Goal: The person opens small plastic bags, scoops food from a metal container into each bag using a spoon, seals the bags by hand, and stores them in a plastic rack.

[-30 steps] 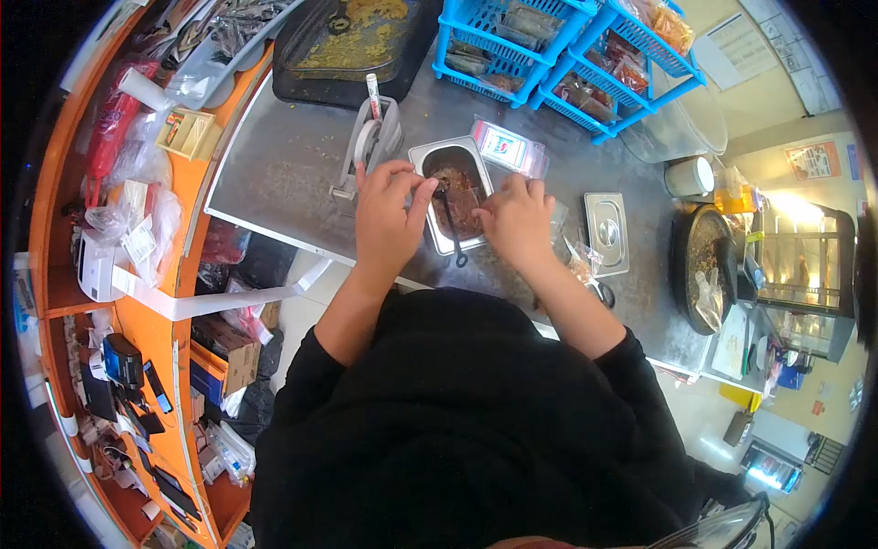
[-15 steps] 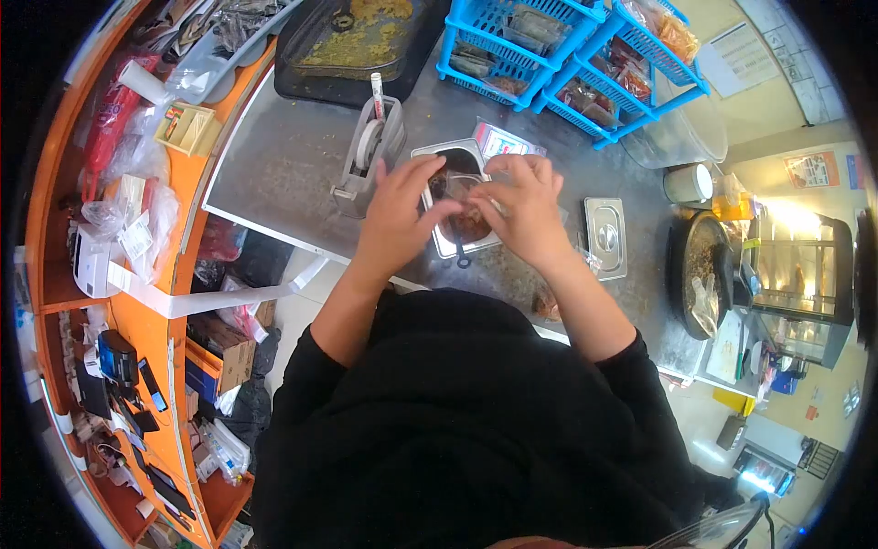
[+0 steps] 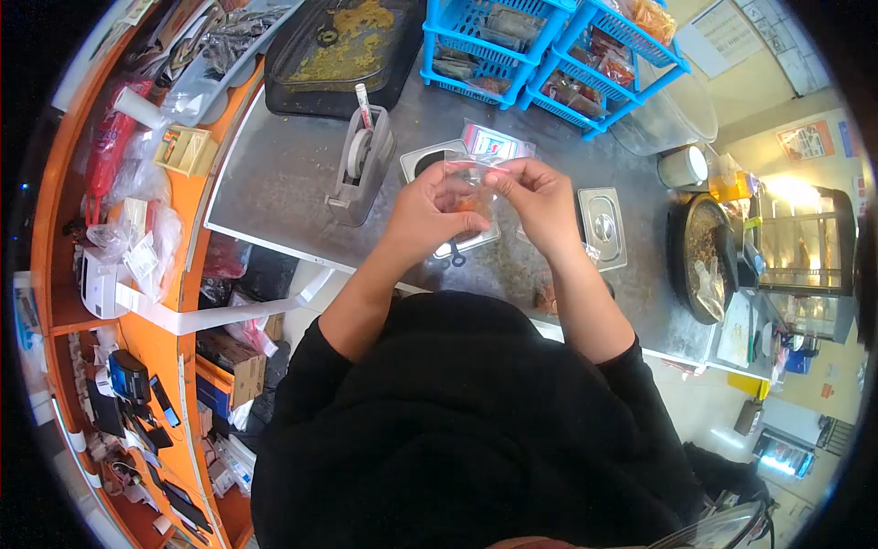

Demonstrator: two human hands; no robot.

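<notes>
Between my hands is a small clear zip bag (image 3: 472, 176) with a red line along its top and some reddish-brown contents low inside. My left hand (image 3: 422, 216) grips its left side, thumb pointing right across the front. At the top right edge, my right hand (image 3: 541, 203) pinches the bag between thumb and fingers. Beneath them stands a steel container (image 3: 412, 163), largely covered by my hands and the bag. A dark utensil handle (image 3: 456, 256) pokes out at its near end. Just behind lies a printed packet (image 3: 498, 144) with red and blue marks.
A grey tape dispenser (image 3: 352, 197) holding a marker stands left of the container. To the right lies a steel lid (image 3: 602, 229), with a large dark round pan (image 3: 681, 274) beyond. Blue tiered baskets (image 3: 535, 69) and a dark food-smeared tray (image 3: 293, 101) sit at the back.
My hands have closed on the upper part of the bag, with the right fingers now pinching its red-lined edge. The bag shows more clearly above the container. The camera view has shifted slightly.
</notes>
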